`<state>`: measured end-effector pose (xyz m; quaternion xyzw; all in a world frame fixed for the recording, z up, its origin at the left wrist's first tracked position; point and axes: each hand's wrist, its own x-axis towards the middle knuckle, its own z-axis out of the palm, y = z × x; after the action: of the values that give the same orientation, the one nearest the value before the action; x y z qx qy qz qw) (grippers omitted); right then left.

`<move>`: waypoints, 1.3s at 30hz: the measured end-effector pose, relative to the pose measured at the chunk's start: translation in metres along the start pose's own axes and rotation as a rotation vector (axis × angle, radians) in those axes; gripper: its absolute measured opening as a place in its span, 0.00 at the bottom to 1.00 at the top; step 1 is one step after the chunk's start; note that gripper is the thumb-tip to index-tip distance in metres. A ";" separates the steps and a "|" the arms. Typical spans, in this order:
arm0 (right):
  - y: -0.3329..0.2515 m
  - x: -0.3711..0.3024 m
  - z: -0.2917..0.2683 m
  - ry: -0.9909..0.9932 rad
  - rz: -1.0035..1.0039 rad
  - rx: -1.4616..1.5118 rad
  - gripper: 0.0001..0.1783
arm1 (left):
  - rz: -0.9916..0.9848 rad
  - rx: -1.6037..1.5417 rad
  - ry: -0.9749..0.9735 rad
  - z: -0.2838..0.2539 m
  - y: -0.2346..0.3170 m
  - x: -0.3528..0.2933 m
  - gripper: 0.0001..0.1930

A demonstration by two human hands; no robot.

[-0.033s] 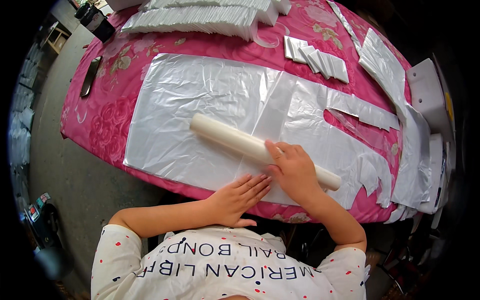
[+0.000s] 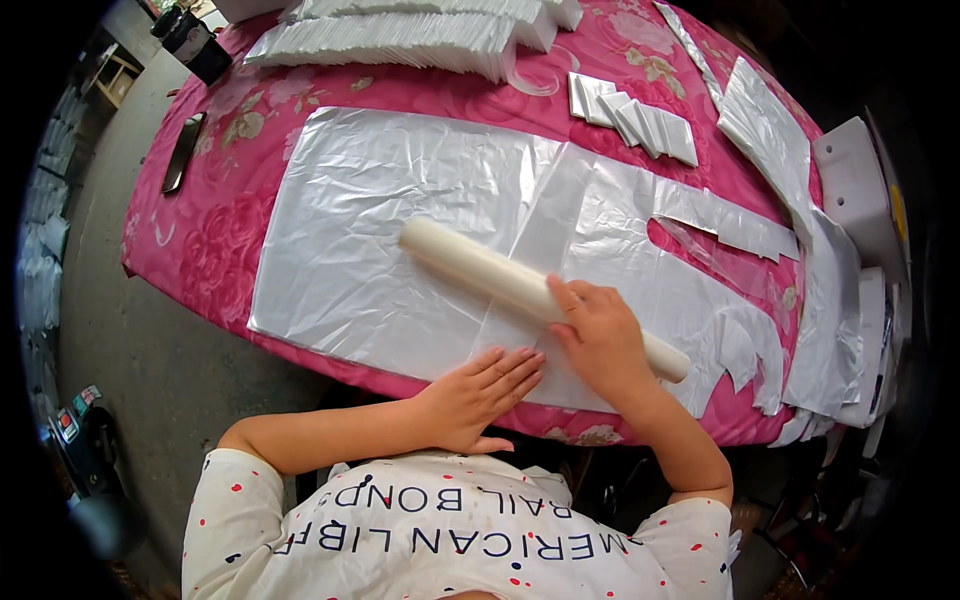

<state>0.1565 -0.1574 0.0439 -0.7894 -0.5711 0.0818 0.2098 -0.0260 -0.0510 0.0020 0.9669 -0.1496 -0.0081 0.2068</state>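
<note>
A stack of thin, whitish plastic bags [image 2: 340,230] lies flat and slightly wrinkled on the table, with cut-out handles toward the right. My left hand [image 2: 480,398] rests on the stack's near edge, fingers stretched out flat and thumb apart, holding nothing. Over the stack lies a long cream-white roller [image 2: 470,270], slanting from upper left to lower right. My right hand [image 2: 600,335] is wrapped round it right of its middle; the palm side is hidden.
A pink floral cloth [image 2: 225,245] covers the table. Along the back stand rows of folded white packets [image 2: 400,50]; smaller packets [image 2: 635,118] fan out nearer. A phone [image 2: 182,153] and dark bottle [image 2: 190,45] are at left. More plastic sheeting [image 2: 770,130] hangs over the right edge.
My right hand and the roller have shifted a little to the right. My left hand stays in place on the bags.
</note>
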 end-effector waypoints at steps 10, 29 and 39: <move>0.087 -0.030 -0.042 0.348 0.204 -0.086 0.30 | 0.097 -0.110 -0.036 -0.023 -0.032 0.006 0.44; 0.068 0.088 -0.009 0.339 -0.185 -0.085 0.27 | 0.244 0.066 -0.030 -0.011 -0.014 -0.015 0.26; 0.001 -0.012 0.016 -0.078 -0.354 0.218 0.27 | 0.316 -0.280 0.339 -0.012 -0.030 -0.019 0.22</move>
<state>0.1470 -0.1648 0.0278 -0.6457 -0.6963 0.1354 0.2827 -0.0342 -0.0148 0.0005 0.8811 -0.2591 0.1658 0.3593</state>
